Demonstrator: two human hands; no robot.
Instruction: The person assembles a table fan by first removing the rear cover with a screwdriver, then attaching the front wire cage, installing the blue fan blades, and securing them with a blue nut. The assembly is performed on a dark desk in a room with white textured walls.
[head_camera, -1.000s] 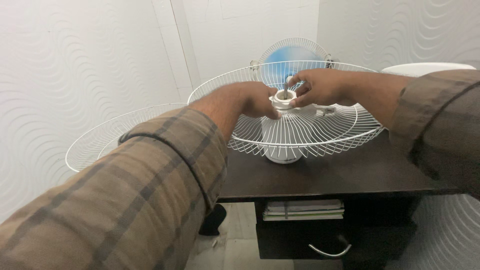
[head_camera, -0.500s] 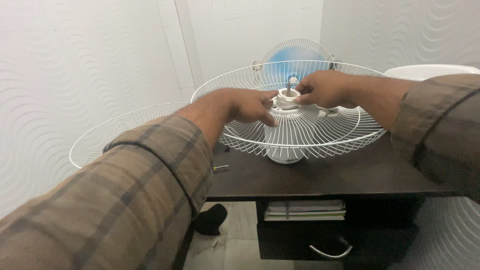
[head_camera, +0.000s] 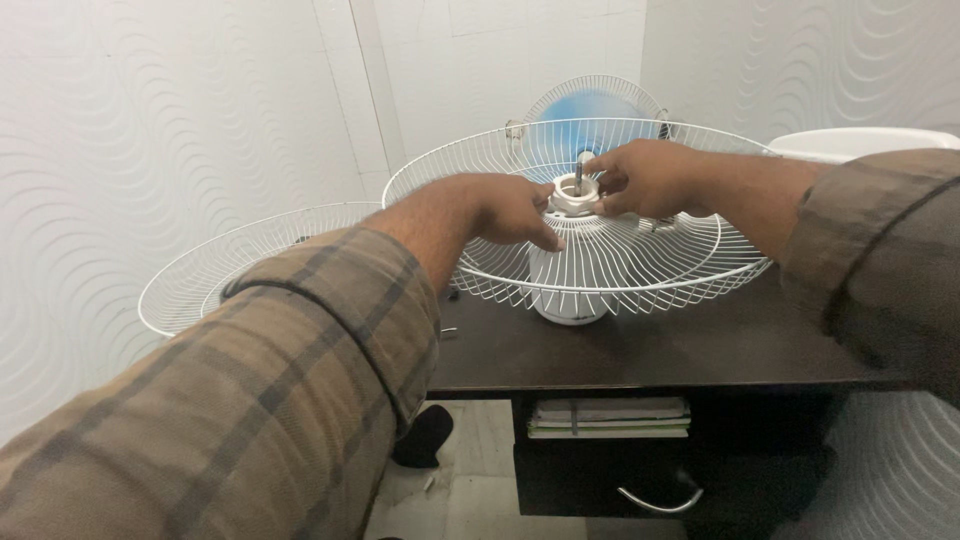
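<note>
Now both hands working at hub of wire fan guard (head_camera: 640, 262), lying flat over white motor housing (head_camera: 568, 296) on dark desk (head_camera: 700, 350). Left hand (head_camera: 505, 208) resting on grille, fingers loosely curled. Right hand (head_camera: 650, 177) pinching white plastic nut (head_camera: 576, 195) around metal shaft (head_camera: 578, 172). 2nd guard (head_camera: 215, 265) lying at left.

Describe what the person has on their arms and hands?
Both arms wear long sleeves of a brown plaid shirt with darker crossing stripes, the cuffs pushed back up the forearms. The left hand and right hand are bare: no gloves, rings or watch show.
</note>
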